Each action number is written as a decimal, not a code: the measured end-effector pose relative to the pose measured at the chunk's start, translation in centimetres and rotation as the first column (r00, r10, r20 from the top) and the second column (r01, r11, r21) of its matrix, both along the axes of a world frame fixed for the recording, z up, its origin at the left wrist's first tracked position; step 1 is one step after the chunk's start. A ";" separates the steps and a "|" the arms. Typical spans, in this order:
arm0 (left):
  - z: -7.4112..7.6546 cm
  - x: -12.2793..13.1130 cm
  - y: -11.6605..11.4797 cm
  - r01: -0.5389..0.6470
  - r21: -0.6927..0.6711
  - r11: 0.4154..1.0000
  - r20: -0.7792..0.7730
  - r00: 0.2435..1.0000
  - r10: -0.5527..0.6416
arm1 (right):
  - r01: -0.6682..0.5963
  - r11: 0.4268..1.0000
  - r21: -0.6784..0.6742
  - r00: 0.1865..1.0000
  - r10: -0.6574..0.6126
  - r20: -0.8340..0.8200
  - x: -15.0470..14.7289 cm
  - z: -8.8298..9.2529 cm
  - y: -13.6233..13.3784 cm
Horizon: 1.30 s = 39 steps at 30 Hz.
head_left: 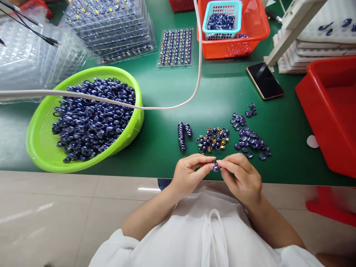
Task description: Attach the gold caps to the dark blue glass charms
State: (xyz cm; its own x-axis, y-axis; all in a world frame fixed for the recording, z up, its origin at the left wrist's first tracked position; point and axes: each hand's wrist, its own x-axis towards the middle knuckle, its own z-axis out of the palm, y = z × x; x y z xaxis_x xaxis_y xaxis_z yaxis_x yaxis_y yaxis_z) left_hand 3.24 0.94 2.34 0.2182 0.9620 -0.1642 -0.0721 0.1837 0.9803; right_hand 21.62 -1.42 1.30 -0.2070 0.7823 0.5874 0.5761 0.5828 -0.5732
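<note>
My left hand (190,171) and my right hand (240,173) meet at the near edge of the green table (217,89), fingertips pinched together on one small dark purple part (215,166). Just beyond them lie a pile of purple parts with yellow bits (213,139), a short stacked row of purple pieces (181,136), and a scatter of flat purple caps (250,139).
A lime green basket (39,141) full of purple ring parts sits at the left. Stacked clear trays (116,29), a filled tray (175,47), an orange basket (250,40) holding a teal one (221,18), a phone (264,81), a red bin (330,111) and a white cable (198,66) surround the work spot.
</note>
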 end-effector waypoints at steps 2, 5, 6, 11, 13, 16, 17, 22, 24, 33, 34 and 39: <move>-0.1 0.0 0.0 0.005 0.085 0.996 -0.041 0.999 -0.002 | 0.005 1.000 0.000 1.000 -0.005 0.008 -0.1 0.0 0.0; -0.1 -0.1 0.0 0.024 0.247 0.969 -0.111 0.994 0.004 | 0.018 1.000 0.005 0.999 -0.018 0.026 -0.1 0.1 -0.1; -0.1 -0.1 -0.1 0.029 0.283 0.959 -0.128 0.992 0.008 | 0.021 1.000 0.007 0.999 -0.022 0.035 -0.2 0.1 -0.2; -0.1 0.0 -0.2 0.012 0.102 0.995 -0.053 0.999 -0.006 | 0.032 0.999 0.012 0.997 -0.032 0.063 -0.2 0.1 -0.2; -0.1 0.0 -0.2 0.027 -0.063 0.998 0.037 0.999 -0.025 | 0.024 1.000 0.010 0.997 -0.025 0.069 -0.1 0.1 -0.2; -0.2 -0.1 -0.2 0.034 -0.131 0.991 0.070 0.997 -0.025 | -0.012 1.000 0.017 0.994 0.010 0.108 0.1 0.3 -0.1; -0.2 -0.1 -0.2 0.023 -0.088 0.996 0.045 0.999 -0.019 | -0.022 1.000 0.018 0.991 0.020 0.131 0.1 0.4 -0.1; -0.6 0.1 -0.5 0.002 0.166 0.986 -0.119 0.993 0.018 | -0.003 0.999 0.032 0.979 -0.003 0.205 0.1 0.6 -0.2; -0.6 0.2 -0.6 0.005 0.157 0.988 -0.112 0.994 0.013 | 0.011 1.000 0.022 0.986 -0.014 0.168 0.0 0.7 -0.2; -0.3 0.4 -0.8 0.000 0.274 0.962 -0.095 0.995 0.027 | -0.016 0.936 -0.352 0.950 -0.096 -0.298 -0.9 0.5 -0.6; -0.3 0.4 -0.8 0.000 0.298 0.955 -0.099 0.995 0.031 | -0.023 0.923 -0.383 0.941 -0.110 -0.320 -1.0 0.4 -0.7; -0.5 0.4 -0.9 -0.001 0.302 0.953 -0.137 0.990 0.045 | 0.006 0.905 -0.426 0.941 -0.150 -0.304 -1.3 0.2 -1.0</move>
State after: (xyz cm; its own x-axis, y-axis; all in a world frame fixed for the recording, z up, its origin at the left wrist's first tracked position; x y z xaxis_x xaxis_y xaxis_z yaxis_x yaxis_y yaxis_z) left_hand 3.60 0.01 1.81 0.1910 0.9758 0.1061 0.0699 -0.1214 0.9901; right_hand 20.29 -2.44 1.47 0.0093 0.9731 0.2302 0.3513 0.2123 -0.9119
